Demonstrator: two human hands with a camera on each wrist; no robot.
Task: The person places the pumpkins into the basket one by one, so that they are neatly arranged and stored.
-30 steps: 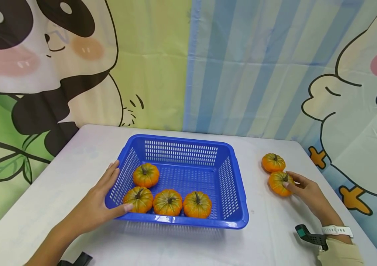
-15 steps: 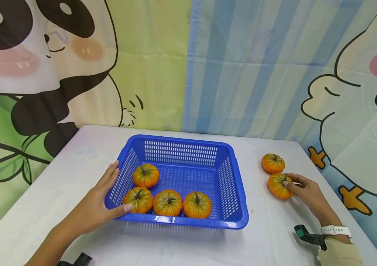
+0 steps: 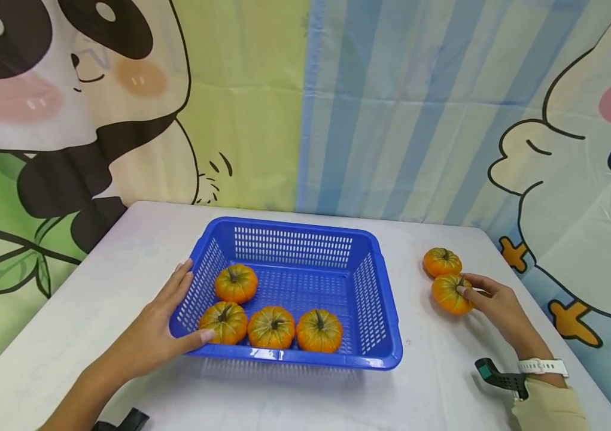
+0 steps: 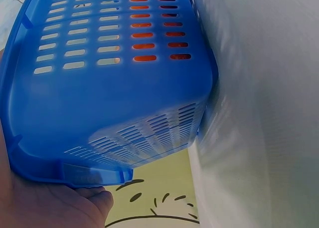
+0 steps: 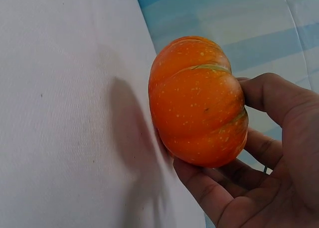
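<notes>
In the head view my right hand (image 3: 499, 305) pinches a small orange pumpkin (image 3: 449, 294) by its right side, thumb on top near the stem. The right wrist view has this pumpkin (image 5: 197, 103) between thumb and fingers, its shadow beside it on the white cloth; it looks slightly raised. Behind it sits a second pumpkin (image 3: 442, 262). My left hand (image 3: 157, 332) rests at the near left corner of a blue plastic basket (image 3: 305, 358), fingers extended along the left rim and thumb over the front rim. Inside lie several pumpkins (image 3: 319, 331), grouped left and front.
The table (image 3: 429, 383) wears a white cloth. A printed curtain (image 3: 391, 120) with cartoon animals hangs behind and at both sides. A white band (image 3: 543, 367) and a black camera mount (image 3: 499, 377) are on the right wrist.
The pumpkin in my right hand dipped slightly toward me, then rose a little, nearer the one behind it. My left hand and the basket have stayed in place.
</notes>
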